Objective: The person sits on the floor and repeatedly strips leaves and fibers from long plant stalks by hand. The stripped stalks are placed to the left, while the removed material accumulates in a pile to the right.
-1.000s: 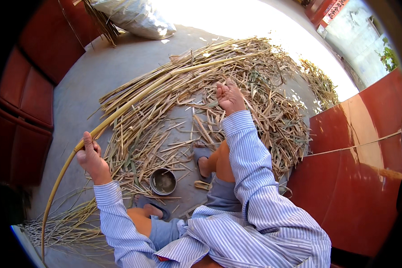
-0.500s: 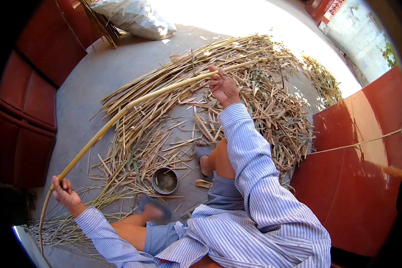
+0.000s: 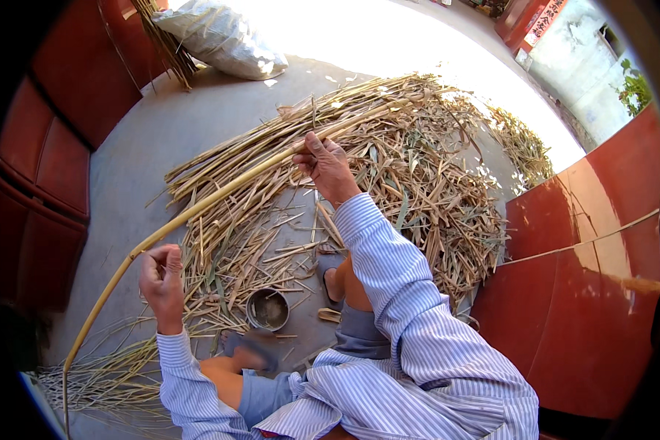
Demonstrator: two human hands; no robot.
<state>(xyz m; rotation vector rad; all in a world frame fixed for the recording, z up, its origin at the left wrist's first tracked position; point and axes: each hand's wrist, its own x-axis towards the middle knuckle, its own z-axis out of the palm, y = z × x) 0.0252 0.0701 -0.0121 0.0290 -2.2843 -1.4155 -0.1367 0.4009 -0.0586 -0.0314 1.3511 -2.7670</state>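
Observation:
A long, bowed yellowish reed stalk (image 3: 205, 203) runs from the far pile down to the lower left, its lower end bending toward the floor. My right hand (image 3: 326, 167) pinches it between thumb and fingers, above the pile. Beside the stalk's lower half is my left hand (image 3: 163, 282), its fingers curled and its thumb drawn against them. Whether that hand touches the stalk, or has something small inside it, I cannot tell. Beyond and below both hands lie similar stalks (image 3: 235, 150) in a loose bundle and a heap of dry husks and leaves (image 3: 433, 191).
A small round metal pot (image 3: 268, 309) stands between my feet. Thin stems (image 3: 103, 370) spread over the floor at lower left. A pale sack (image 3: 224, 40) sits at the far left beside upright stalks. Red panels (image 3: 587, 293) rise at right, and red furniture (image 3: 48, 161) at left.
My left hand has come off the stalk's lower part and moved right and up along it. My right hand, still pinching the stalk, has moved left and nearer.

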